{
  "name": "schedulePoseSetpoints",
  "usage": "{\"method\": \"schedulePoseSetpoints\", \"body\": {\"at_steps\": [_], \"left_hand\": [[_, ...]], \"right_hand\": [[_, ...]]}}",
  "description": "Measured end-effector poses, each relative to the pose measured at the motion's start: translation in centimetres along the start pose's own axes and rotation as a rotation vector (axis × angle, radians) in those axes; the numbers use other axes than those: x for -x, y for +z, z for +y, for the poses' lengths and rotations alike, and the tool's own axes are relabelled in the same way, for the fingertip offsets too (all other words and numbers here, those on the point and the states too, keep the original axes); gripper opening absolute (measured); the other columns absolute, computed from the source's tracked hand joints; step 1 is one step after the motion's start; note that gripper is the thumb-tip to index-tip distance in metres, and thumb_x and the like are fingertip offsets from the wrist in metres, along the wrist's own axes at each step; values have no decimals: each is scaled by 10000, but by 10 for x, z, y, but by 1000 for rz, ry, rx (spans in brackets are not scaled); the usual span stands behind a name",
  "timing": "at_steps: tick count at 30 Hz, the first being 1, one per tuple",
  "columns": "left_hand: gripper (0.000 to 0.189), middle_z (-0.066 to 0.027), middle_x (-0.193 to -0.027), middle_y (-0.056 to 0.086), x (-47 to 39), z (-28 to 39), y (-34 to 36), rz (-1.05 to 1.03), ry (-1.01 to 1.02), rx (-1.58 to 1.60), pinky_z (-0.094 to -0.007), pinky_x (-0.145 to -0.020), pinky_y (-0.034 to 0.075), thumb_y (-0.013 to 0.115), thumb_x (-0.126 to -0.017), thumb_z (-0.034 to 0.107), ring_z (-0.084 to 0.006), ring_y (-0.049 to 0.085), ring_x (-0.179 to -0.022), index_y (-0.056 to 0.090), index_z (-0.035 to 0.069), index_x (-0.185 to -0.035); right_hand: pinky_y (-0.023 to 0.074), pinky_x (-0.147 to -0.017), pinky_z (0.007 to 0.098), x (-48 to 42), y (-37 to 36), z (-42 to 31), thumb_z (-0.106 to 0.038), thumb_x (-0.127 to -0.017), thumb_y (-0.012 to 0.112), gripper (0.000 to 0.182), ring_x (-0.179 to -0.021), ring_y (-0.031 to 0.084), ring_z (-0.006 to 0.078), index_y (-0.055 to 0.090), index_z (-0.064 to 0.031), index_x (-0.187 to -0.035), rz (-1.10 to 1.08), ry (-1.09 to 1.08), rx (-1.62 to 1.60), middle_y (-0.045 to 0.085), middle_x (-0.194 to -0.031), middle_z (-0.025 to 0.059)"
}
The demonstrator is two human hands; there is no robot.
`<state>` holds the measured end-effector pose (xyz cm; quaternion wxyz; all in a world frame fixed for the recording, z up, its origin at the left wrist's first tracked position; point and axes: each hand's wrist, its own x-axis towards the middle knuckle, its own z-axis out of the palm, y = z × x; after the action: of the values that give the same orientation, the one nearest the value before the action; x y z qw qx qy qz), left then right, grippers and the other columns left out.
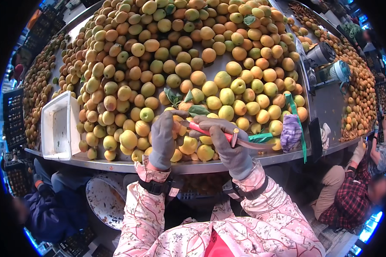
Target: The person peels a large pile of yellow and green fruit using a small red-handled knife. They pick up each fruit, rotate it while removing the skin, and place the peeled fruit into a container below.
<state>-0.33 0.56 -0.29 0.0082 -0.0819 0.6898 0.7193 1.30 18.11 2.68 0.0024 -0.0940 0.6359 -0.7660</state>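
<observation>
My left hand (163, 139), in a grey coated glove, curls around an apricot (177, 128) that its fingers partly hide. In my gloved right hand (228, 144) is a knife with a red handle (207, 131). Its curved blade (259, 145) points right, and the handle's small dark end reaches towards the apricot. Both hands are over the near side of a heap of yellow, green and orange apricots (183, 69). Green leaves (198, 110) lie just beyond my fingertips.
A metal table edge (196, 167) runs before me. On the left stands a white plastic bin (58, 125). At right are a purple knitted glove (290, 133), green ribbon (297, 120), dark flat object (316, 139), water bottle (329, 74) and dark cup (321, 53). Co-workers sit on both sides.
</observation>
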Motion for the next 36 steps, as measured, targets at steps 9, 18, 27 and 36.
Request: {"method": "schedulePoseSetpoints", "body": {"at_steps": [9,18,27,36], "left_hand": [[431,-44,-730,589,-3,-8,4,126,458,-403,-240,-593,426,356,-982,315,-111,522,-632,638,-8,-940],[390,-74,-767,605,-6,-22,6,81,410,-410,-258,-598,435,366,-973,282,-134,532,-644,636,4,-920],[291,-81,-749,539,-8,-42,-13,-45,474,-598,-313,-540,438,605,-770,67,-211,517,-616,563,6,-1052],[422,15,-600,485,-3,-8,-1,-59,-31,-203,-254,-478,388,402,-978,339,-62,449,-556,639,4,-877]], "right_hand": [[498,-878,310,3,12,10,-117,-933,526,217,-978,624,199,614,37,-1059,0,-84,98,652,-1050,140],[514,-829,286,2,6,18,-107,-921,541,211,-949,633,193,613,42,-1052,-8,-37,111,645,-1061,132],[532,-789,282,1,0,22,-102,-935,531,188,-939,642,189,584,31,-1057,42,270,-349,636,-1072,128],[531,-808,285,2,-8,32,-85,-933,522,170,-948,642,188,612,12,-1040,-64,-43,-51,647,-1047,133]]}}
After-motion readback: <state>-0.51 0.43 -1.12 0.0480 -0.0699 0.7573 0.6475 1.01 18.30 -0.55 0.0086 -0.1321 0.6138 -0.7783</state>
